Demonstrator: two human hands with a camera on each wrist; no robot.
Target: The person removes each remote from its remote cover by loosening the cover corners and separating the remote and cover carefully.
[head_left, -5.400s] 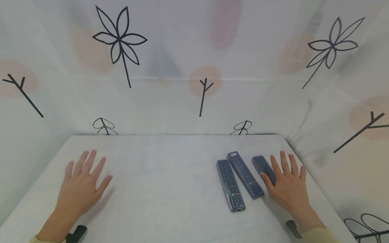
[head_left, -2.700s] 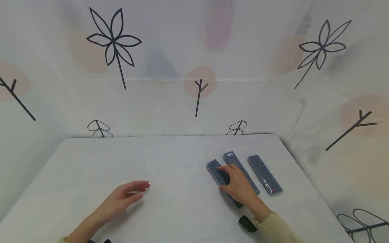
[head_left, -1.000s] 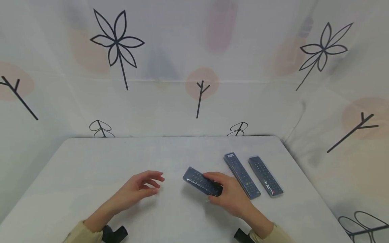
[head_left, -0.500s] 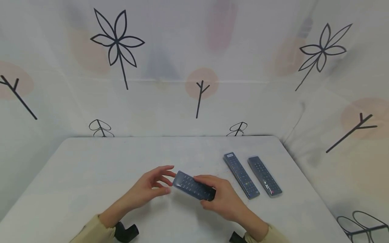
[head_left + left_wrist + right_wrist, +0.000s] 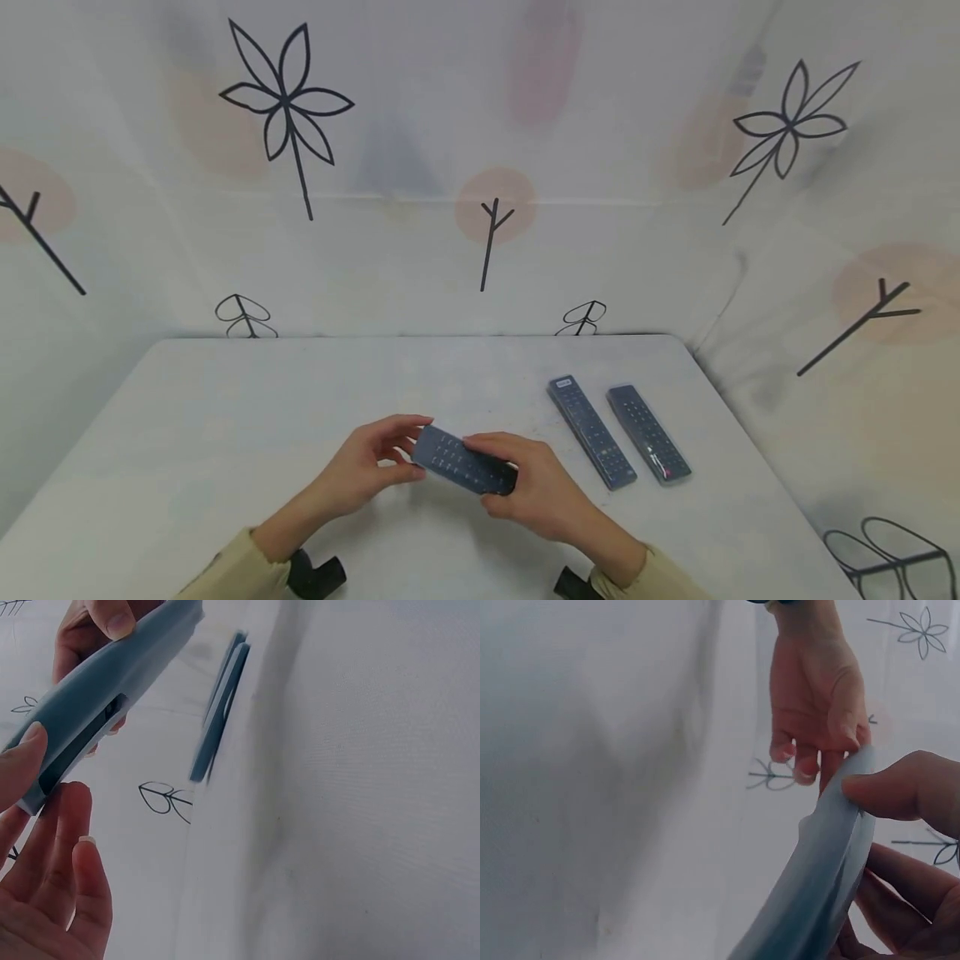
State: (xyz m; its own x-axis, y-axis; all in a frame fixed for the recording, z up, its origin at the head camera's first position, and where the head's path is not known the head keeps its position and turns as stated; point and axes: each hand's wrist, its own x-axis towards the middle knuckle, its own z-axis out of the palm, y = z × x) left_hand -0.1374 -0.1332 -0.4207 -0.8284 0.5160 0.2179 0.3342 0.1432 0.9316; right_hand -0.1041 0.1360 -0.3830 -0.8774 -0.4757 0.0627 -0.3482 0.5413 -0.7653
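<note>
A dark remote control [image 5: 461,462] in a clear, shiny cover is held above the white table, buttons facing up and tilted toward the head camera. My right hand [image 5: 536,483] grips its right end, thumb on the near side and fingers over the far side. At the other end, my left hand [image 5: 371,467] pinches it between thumb and index finger. The left wrist view shows that thumb [image 5: 22,761] on the remote's edge, the other fingers curled loosely below. In the right wrist view the remote [image 5: 817,862] runs between both hands, seen from its side.
Two more covered remotes lie side by side on the right of the table: a longer one [image 5: 592,433] with a white label and a shorter one [image 5: 648,433]. The white table [image 5: 262,400] backs onto a patterned cloth [image 5: 405,258] with plant drawings.
My right hand took the leftmost remote off the table and brought it left. My left hand came in from the left side and has now taken hold of its free end.
</note>
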